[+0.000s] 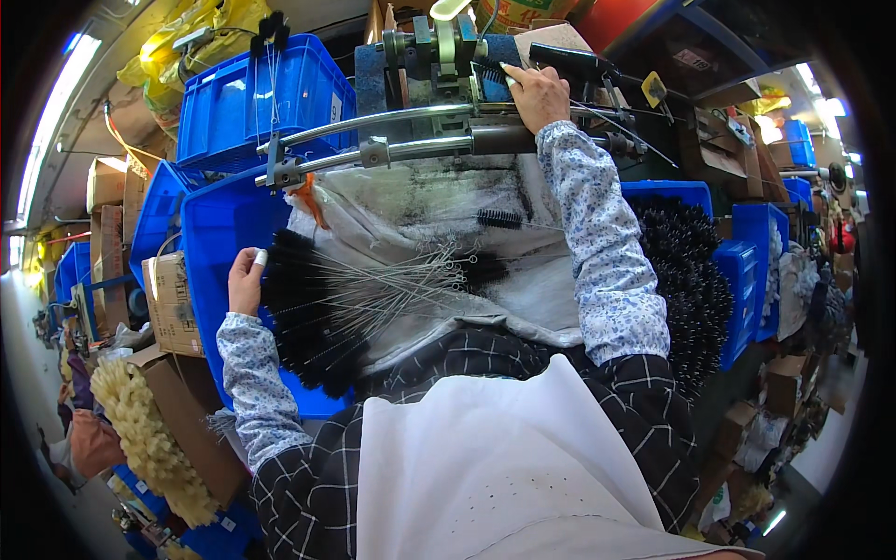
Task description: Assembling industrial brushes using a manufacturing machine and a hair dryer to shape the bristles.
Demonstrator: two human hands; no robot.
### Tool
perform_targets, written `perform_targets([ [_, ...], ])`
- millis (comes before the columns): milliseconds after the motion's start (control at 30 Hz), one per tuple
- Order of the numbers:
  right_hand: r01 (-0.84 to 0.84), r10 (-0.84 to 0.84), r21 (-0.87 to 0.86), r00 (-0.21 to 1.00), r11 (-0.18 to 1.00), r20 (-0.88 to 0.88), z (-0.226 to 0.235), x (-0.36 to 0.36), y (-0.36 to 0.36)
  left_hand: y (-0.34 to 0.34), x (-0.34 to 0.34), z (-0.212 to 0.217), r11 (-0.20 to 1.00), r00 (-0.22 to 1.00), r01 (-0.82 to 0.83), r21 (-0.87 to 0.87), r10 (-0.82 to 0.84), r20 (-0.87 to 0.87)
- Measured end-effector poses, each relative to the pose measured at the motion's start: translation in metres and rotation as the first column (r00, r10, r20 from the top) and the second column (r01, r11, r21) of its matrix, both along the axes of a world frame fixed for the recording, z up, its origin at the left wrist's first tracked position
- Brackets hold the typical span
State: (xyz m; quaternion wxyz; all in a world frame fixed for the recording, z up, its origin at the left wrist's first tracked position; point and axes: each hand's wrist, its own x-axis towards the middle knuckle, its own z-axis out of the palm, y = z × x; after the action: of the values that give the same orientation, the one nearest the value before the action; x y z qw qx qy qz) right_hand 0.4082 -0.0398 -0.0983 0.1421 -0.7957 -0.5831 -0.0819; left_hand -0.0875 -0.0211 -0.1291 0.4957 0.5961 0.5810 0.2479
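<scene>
My right hand [539,97] is up at the bench machine [439,70], its fingers closed on a black-bristled wire brush [489,71]. A white cover is on one fingertip. My left hand [246,282], also with a white-covered fingertip, rests at the left edge of a pile of black wire brushes [303,313]. Its fingers are curled together beside the bristles; whether they pinch anything is hidden. The brushes' thin looped wire stems [411,289] fan to the right across a pale cloth [373,219] over my lap. One single brush [500,219] lies apart on the cloth.
Two steel rods [411,149] cross in front of the machine. A blue crate [252,107] stands back left, and a blue bin [219,219] sits under the brush pile. Many black brushes [686,289] are heaped at my right. A cardboard box [173,303] is at the left.
</scene>
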Motion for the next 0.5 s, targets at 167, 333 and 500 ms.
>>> perform_targets([
  [167,-0.029,0.029,0.016,0.999,0.999,0.014,0.000,0.002,0.000,0.008,-0.028,0.015,0.935,0.898,-0.347,-0.075,0.355,0.262],
  [333,-0.041,0.041,0.006,0.999,0.999,0.004,0.000,0.006,0.001,0.006,-0.024,0.042,0.926,0.875,-0.346,0.153,0.259,0.410],
  [500,-0.072,0.070,0.022,0.993,0.997,0.094,-0.021,0.020,0.024,0.022,0.004,0.065,0.897,0.916,-0.350,0.271,0.267,0.299],
])
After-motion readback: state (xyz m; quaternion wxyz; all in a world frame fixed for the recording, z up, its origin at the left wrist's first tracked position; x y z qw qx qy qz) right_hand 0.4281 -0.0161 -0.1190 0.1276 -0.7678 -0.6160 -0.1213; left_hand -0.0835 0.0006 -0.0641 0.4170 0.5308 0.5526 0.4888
